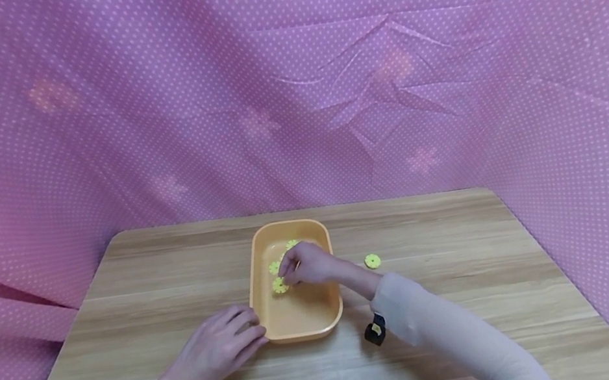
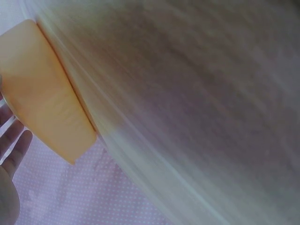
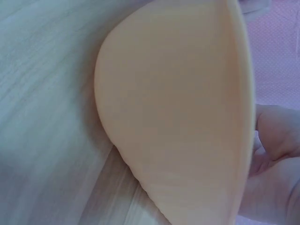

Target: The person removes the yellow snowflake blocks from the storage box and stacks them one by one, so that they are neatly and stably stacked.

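My right hand reaches over the right rim into an orange rectangular tray. Its curled fingers and thumb pinch the edge of a yellow flower-shaped piece low in the tray. Another such piece lies just beyond, and a yellow piece sits near the far end, partly behind the hand. My left hand rests at the near left corner, its loosely bent fingertips touching the rim. In the right wrist view the tray wall hides the fingertips; the left wrist view shows extended fingers beside the tray.
One more yellow flower-shaped piece lies on the wooden table, right of the tray. A black wrist strap part shows under the right sleeve. Pink dotted cloth hangs behind the table and along its sides.
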Demonstrator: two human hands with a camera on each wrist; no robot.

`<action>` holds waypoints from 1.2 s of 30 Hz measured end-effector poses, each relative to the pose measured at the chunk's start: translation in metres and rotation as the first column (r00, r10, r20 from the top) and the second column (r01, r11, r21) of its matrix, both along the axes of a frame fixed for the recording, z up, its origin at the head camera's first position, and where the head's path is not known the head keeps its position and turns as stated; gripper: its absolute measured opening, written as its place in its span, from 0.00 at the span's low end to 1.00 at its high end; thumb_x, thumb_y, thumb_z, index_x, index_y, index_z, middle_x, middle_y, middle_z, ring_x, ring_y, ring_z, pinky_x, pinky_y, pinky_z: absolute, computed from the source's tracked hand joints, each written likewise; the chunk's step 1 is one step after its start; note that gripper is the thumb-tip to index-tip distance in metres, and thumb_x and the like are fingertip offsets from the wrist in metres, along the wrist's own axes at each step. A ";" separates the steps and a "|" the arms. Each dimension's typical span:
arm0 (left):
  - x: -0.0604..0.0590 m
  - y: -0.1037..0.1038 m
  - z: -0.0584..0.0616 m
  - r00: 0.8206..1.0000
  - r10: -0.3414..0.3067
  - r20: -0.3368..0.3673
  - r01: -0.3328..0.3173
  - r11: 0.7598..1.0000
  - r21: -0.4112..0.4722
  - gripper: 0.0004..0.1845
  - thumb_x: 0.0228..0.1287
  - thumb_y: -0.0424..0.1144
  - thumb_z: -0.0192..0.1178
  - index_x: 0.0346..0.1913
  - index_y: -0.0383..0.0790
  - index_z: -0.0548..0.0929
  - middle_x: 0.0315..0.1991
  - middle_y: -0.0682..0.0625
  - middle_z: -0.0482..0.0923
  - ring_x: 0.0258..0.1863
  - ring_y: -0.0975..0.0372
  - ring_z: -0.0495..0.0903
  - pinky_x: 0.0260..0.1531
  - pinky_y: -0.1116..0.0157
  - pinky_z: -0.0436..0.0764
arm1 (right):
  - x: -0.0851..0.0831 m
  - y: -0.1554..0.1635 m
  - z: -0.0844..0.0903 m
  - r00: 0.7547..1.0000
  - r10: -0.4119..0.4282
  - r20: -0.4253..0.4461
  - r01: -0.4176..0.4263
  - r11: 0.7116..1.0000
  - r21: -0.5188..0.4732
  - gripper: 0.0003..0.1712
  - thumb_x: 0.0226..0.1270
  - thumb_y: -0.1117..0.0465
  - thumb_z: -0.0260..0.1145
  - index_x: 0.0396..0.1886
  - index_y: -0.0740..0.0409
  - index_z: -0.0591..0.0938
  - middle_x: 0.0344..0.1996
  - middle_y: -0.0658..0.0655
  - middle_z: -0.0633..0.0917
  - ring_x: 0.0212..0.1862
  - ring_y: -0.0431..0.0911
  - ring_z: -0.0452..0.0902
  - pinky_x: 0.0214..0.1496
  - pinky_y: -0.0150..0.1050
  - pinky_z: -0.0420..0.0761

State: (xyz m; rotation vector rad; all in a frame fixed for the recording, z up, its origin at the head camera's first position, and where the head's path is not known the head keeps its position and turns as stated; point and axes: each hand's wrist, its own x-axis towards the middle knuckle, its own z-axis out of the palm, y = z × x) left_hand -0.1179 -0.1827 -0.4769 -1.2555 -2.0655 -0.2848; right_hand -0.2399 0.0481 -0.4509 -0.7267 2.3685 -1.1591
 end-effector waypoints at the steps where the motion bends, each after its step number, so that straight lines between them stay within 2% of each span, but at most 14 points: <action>1: 0.000 0.000 0.000 1.000 0.001 0.003 -0.001 1.000 0.000 0.09 0.66 0.46 0.60 0.36 0.46 0.86 0.37 0.53 0.82 0.41 0.59 0.81 0.39 0.62 0.84 | 0.000 0.001 0.001 1.000 0.003 -0.004 -0.003 1.000 -0.005 0.05 0.55 0.68 0.71 0.33 0.61 0.85 0.28 0.57 0.88 0.26 0.37 0.81 0.31 0.30 0.85; 9: 0.000 0.000 0.000 1.000 0.001 0.002 -0.001 1.000 -0.001 0.08 0.65 0.46 0.60 0.36 0.46 0.86 0.37 0.52 0.82 0.41 0.59 0.81 0.39 0.62 0.84 | 0.004 0.011 0.013 0.999 -0.021 0.044 0.024 0.998 -0.063 0.05 0.58 0.68 0.69 0.35 0.64 0.84 0.28 0.60 0.87 0.30 0.50 0.86 0.37 0.45 0.88; 20: -0.001 0.001 0.000 1.000 -0.012 -0.012 0.012 1.000 -0.001 0.06 0.62 0.45 0.63 0.36 0.47 0.85 0.37 0.52 0.82 0.42 0.58 0.81 0.42 0.61 0.84 | 0.010 0.026 0.023 0.989 -0.068 0.131 0.087 0.985 -0.148 0.07 0.59 0.69 0.69 0.37 0.66 0.84 0.31 0.63 0.87 0.33 0.56 0.86 0.43 0.55 0.87; 23: -0.001 0.001 0.000 1.000 -0.013 -0.014 0.013 1.000 -0.001 0.06 0.62 0.45 0.63 0.36 0.47 0.85 0.37 0.52 0.82 0.41 0.58 0.81 0.41 0.62 0.84 | 0.010 0.030 0.023 0.986 -0.081 0.145 0.104 0.981 -0.162 0.08 0.59 0.67 0.70 0.38 0.65 0.84 0.33 0.63 0.87 0.33 0.55 0.86 0.44 0.55 0.87; 29: 0.000 0.000 0.000 1.000 -0.010 -0.001 0.010 1.000 0.001 0.06 0.63 0.45 0.62 0.35 0.47 0.85 0.36 0.53 0.82 0.41 0.59 0.81 0.40 0.62 0.85 | 0.012 0.037 0.024 0.981 -0.116 0.156 0.143 0.975 -0.171 0.10 0.58 0.67 0.71 0.39 0.66 0.84 0.34 0.63 0.86 0.30 0.46 0.85 0.42 0.49 0.88; 36: 0.001 0.000 -0.001 1.000 -0.014 -0.006 0.014 1.000 0.005 0.07 0.63 0.45 0.62 0.35 0.47 0.85 0.36 0.53 0.82 0.40 0.59 0.81 0.40 0.62 0.84 | 0.016 0.048 0.027 0.976 -0.136 0.169 0.169 0.965 -0.198 0.09 0.58 0.67 0.70 0.38 0.65 0.83 0.32 0.59 0.86 0.30 0.46 0.85 0.45 0.52 0.87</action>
